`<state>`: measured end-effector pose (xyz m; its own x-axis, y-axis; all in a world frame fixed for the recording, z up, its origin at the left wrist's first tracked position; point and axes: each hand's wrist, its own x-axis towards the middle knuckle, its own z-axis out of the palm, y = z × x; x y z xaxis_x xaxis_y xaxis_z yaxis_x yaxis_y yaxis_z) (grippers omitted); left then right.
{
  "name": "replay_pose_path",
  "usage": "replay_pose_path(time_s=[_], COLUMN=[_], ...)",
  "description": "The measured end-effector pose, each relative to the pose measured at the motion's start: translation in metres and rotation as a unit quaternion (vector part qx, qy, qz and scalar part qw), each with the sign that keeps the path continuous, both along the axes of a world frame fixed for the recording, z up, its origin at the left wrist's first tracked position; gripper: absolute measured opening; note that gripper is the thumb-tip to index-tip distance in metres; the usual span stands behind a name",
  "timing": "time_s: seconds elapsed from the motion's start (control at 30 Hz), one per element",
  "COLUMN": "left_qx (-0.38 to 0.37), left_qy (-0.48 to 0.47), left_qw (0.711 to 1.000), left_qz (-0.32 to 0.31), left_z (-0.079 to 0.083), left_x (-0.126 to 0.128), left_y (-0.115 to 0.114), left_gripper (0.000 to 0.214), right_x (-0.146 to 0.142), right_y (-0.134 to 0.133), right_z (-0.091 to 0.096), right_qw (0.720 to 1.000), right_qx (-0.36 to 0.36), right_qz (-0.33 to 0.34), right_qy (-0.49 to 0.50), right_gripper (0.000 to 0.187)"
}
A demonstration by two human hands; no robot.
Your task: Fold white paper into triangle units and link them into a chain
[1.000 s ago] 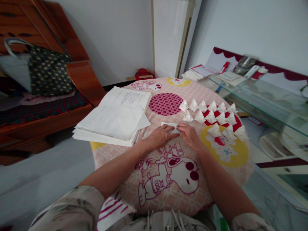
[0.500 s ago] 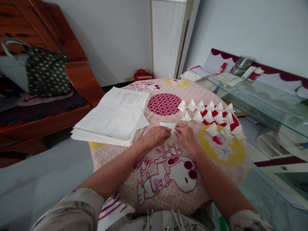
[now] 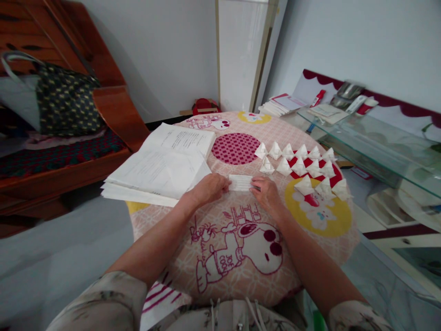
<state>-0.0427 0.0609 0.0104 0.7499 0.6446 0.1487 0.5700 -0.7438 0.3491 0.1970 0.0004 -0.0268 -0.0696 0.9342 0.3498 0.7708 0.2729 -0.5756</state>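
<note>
A small folded piece of printed paper (image 3: 240, 183) lies flat on the round table's patterned cloth, in front of me. My left hand (image 3: 212, 187) is at its left end, fingers curled together at the edge. At the opposite end, the fingers and thumb of my right hand (image 3: 266, 190) pinch the paper's edge. To the right stand several white folded paper shapes (image 3: 299, 166), pointed at the top and set in rows. An open stack of printed sheets (image 3: 155, 165) lies left of my hands.
A glass shelf (image 3: 375, 145) holding small items stands close to the table's right side. Behind the table is a pile of papers (image 3: 280, 105). On the left, a wooden bench (image 3: 113, 110) bears a dark patterned bag (image 3: 67, 101).
My left hand has slid left along the folded paper to its left end, uncovering its middle. My right hand has stayed at the right end.
</note>
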Motion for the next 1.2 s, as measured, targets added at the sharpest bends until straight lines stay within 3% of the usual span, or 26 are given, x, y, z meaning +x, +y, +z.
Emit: replay_pose_path(time_s=[0.17, 0.27, 0.33, 0.53, 0.7, 0.9, 1.03, 1.2], left_qx=[-0.01, -0.024, -0.052, -0.056, -0.052, -0.049, -0.043, -0.017], left_qy=[-0.069, -0.133, -0.122, -0.105, -0.146, -0.127, -0.12, -0.171], left_qw=[0.995, 0.988, 0.99, 0.989, 0.986, 0.991, 0.992, 0.985], left_qz=[0.078, 0.07, 0.055, 0.091, 0.059, 0.01, 0.012, 0.013], left_z=[-0.002, -0.008, -0.011, -0.013, -0.01, -0.017, -0.023, -0.013], left_x=[0.005, 0.018, 0.027, 0.036, 0.027, 0.025, 0.027, 0.027], left_y=[0.011, 0.014, 0.013, 0.006, 0.002, -0.003, -0.004, -0.005], left_gripper=[0.029, 0.032, 0.036, 0.068, 0.065, 0.087, 0.082, 0.061], right_x=[0.007, 0.011, 0.012, 0.011, 0.01, 0.009, 0.008, -0.001], right_y=[-0.005, -0.006, -0.005, -0.005, -0.005, -0.006, -0.009, -0.02], right_z=[0.001, 0.001, 0.001, -0.001, -0.002, -0.002, 0.0, 0.013], right_qw=[0.992, 0.981, 0.975, 0.968, 0.968, 0.972, 0.975, 0.977], right_qx=[-0.011, -0.01, -0.007, -0.027, -0.027, -0.011, -0.02, 0.011], right_qz=[-0.037, -0.08, -0.09, -0.085, -0.087, -0.083, -0.062, -0.043], right_qy=[0.121, 0.177, 0.202, 0.235, 0.235, 0.221, 0.215, 0.207], right_gripper=[0.032, 0.036, 0.036, 0.044, 0.045, 0.039, 0.033, 0.031])
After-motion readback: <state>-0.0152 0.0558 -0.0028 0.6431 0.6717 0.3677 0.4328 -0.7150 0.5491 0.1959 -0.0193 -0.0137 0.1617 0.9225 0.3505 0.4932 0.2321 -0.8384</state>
